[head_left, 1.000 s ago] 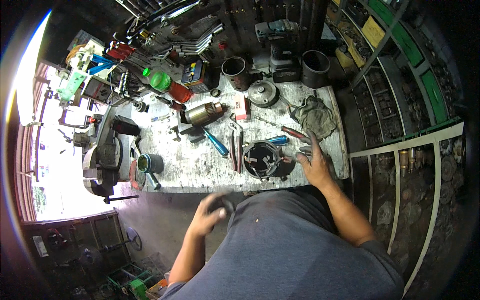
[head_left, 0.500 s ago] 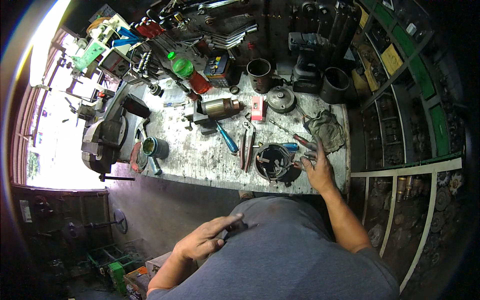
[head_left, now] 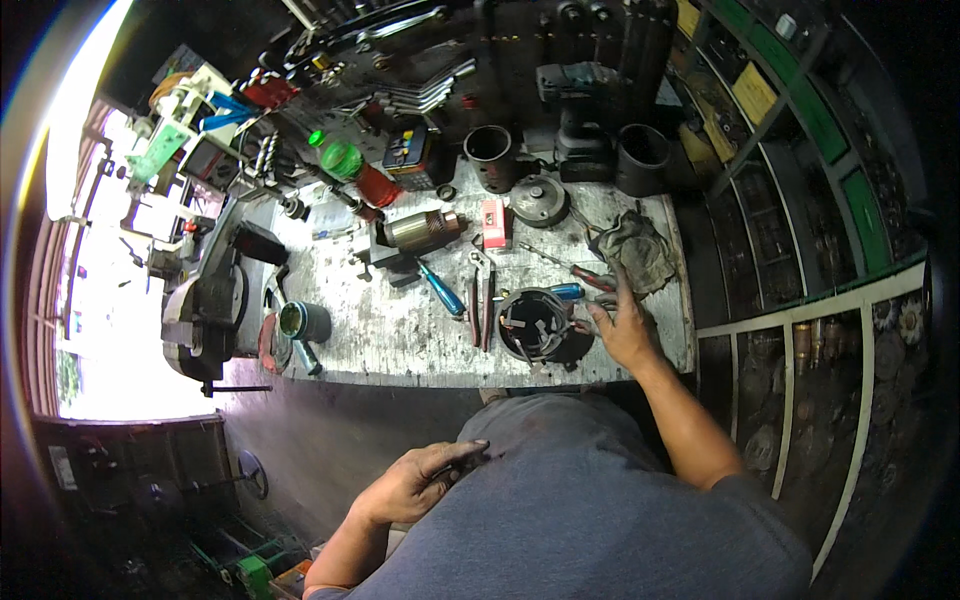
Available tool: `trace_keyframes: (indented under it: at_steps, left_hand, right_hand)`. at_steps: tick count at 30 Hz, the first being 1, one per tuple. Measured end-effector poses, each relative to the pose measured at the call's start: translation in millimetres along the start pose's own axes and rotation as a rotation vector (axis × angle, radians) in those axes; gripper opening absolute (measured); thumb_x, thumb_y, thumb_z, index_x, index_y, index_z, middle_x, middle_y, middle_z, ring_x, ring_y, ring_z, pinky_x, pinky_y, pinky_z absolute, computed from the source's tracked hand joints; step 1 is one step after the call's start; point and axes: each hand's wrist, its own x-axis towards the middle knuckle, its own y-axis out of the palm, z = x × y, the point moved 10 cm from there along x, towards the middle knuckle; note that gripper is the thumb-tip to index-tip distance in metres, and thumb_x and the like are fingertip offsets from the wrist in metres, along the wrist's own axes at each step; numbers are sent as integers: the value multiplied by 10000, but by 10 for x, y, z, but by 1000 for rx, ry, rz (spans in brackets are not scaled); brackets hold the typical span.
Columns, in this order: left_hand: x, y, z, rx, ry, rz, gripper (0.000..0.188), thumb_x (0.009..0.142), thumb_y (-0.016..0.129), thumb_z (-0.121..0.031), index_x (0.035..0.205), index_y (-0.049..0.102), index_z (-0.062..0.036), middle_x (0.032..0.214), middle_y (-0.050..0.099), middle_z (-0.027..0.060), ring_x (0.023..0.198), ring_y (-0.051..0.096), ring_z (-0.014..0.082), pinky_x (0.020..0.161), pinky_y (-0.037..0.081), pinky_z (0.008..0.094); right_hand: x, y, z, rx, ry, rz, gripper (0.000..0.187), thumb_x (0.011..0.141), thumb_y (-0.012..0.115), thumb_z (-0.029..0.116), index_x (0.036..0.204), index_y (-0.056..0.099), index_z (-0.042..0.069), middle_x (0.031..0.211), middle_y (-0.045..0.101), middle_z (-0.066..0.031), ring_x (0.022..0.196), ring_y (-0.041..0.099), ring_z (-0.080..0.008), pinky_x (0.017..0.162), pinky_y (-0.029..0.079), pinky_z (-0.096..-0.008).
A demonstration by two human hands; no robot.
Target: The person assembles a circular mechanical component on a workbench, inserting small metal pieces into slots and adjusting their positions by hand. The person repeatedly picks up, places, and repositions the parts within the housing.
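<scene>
Over the bench's near right part, my right hand [head_left: 628,335] has its fingers apart. It is beside a round dark motor housing [head_left: 505,335] with leads and brushes in it, and just short of a screwdriver [head_left: 590,277] with a red and black handle. Whether a fingertip touches the housing's lead is hard to see. My left hand [head_left: 412,487] hovers before my shirt, away from the bench, its index finger stretched and the others loosely bent, with nothing seen in it. Left of the housing lie red-handled pliers [head_left: 482,300] and a blue-handled screwdriver [head_left: 441,289].
A copper-ended armature [head_left: 425,232], a red box [head_left: 494,222], a round metal cover [head_left: 540,201] and a grey rag [head_left: 637,252] lie farther back. A vise [head_left: 205,315] and a small tin [head_left: 310,322] stand left. Shelves of parts [head_left: 800,400] flank the right.
The view has turned slightly, so the bench things appear shifted left. My right hand's fingers have drawn nearer the screwdriver handle; my left hand's fingers have bent a little more.
</scene>
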Motion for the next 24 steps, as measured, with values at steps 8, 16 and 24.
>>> trace_keyframes:
  at_steps: [8,16,24]
  left_hand:
    - [-148,-73,154,-160,-339,338,733,866,606,138,1576,603,-41,1090,790,100,922,718,139,868,590,285]
    - [-6,48,17,-158,-331,186,557,1034,749,-2,1563,576,31,1277,778,162,1145,726,204,1035,571,365]
    - [637,-179,1093,-239,-523,-120,678,960,767,-43,1594,530,8,1359,741,141,1183,704,189,1033,563,338]
  right_hand:
    - [-279,168,-515,-95,7,13,865,987,813,199,1690,343,23,1341,711,-211,1158,727,-353,1015,564,-481]
    - [-340,212,-545,-76,-7,59,872,962,803,151,1708,354,92,1416,675,-286,1221,680,-485,1039,546,-551]
    - [-76,236,-316,226,84,256,611,1065,696,211,1616,508,29,1417,710,-267,1344,666,-387,1158,502,-447]
